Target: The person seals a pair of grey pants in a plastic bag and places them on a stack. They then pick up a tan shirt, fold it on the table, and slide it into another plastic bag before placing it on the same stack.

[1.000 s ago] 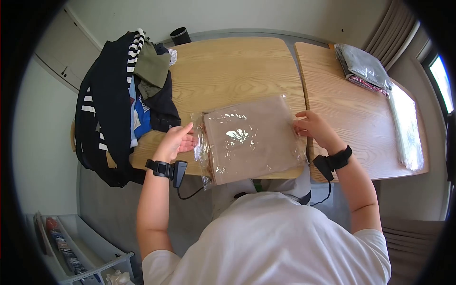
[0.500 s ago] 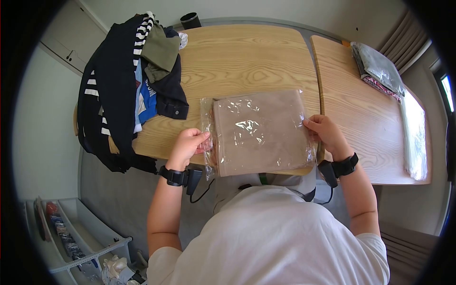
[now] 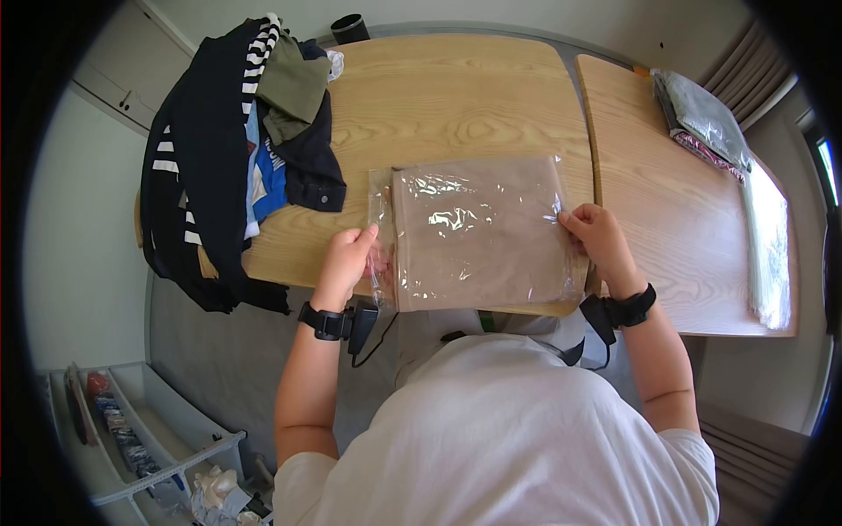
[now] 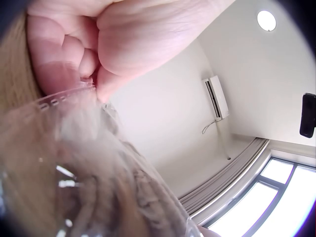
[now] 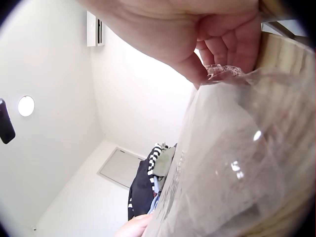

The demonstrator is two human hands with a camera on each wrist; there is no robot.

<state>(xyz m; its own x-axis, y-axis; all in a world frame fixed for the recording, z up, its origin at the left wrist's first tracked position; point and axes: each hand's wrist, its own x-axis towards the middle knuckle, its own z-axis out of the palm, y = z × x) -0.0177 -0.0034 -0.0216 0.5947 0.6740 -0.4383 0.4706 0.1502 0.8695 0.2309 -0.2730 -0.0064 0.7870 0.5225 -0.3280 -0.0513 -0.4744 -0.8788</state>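
Note:
A folded beige-brown cloth in a clear plastic bag [image 3: 478, 232] lies at the table's front edge in the head view. The left hand [image 3: 346, 263] pinches the bag's left edge, thumb on top and fingers beneath the film. At the opposite edge the right hand [image 3: 603, 245] pinches the plastic between thumb and fingers. In the left wrist view the left hand [image 4: 108, 44] grips the bag's perforated rim [image 4: 64, 94]. Crumpled film [image 5: 222, 74] is bunched in the right hand [image 5: 197, 34] in the right wrist view.
Piled clothes [image 3: 210, 158] cover the table's left side. On the right table [image 3: 649, 210] are bagged garments [image 3: 706, 114] and a stack of clear bags [image 3: 765, 254]. A grey divided bin [image 3: 167, 421] stands at lower left, a black bin [image 3: 350, 29] behind the table.
Both hands have come to grip the bag's side edges; the left was open beside it a second ago. The bag now lies straighter, and the head view has shifted.

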